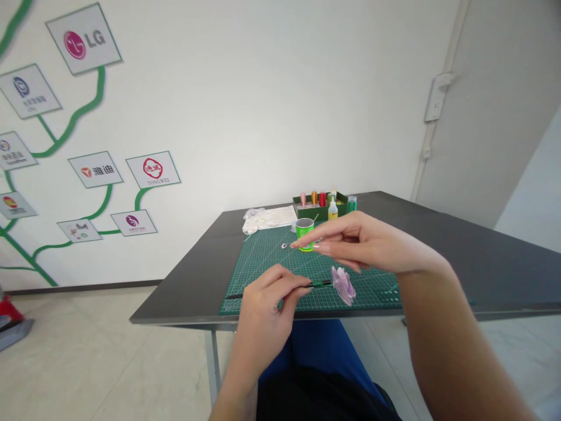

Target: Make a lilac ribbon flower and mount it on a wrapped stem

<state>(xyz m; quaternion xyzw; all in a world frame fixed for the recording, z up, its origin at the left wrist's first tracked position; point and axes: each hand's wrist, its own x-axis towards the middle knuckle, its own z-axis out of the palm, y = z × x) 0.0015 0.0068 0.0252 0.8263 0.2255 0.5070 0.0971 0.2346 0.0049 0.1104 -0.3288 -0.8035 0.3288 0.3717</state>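
Note:
My left hand (272, 298) is closed near the front edge of the green cutting mat (254, 263). Its thumb and fingers pinch a thin dark stem with some green on it. A pale purple flower (343, 285) with translucent petals sits at the stem's right end, over the mat. Higher up, my right hand (350, 240) reaches leftward with index finger and thumb apart, partly covering a bright green can (305, 227). Just beyond its index fingertip is a small whitish-purple loop-like piece (284, 246); whether the finger touches it I cannot tell.
A dark green box (315, 211) with several thread spools stands at the back of the black table (193, 275). Before it is a small glue bottle (333, 209). Left of it, pale petal-like pieces (258, 219) lie on a white sheet (284, 215). A green-topped container (352, 203) stands right.

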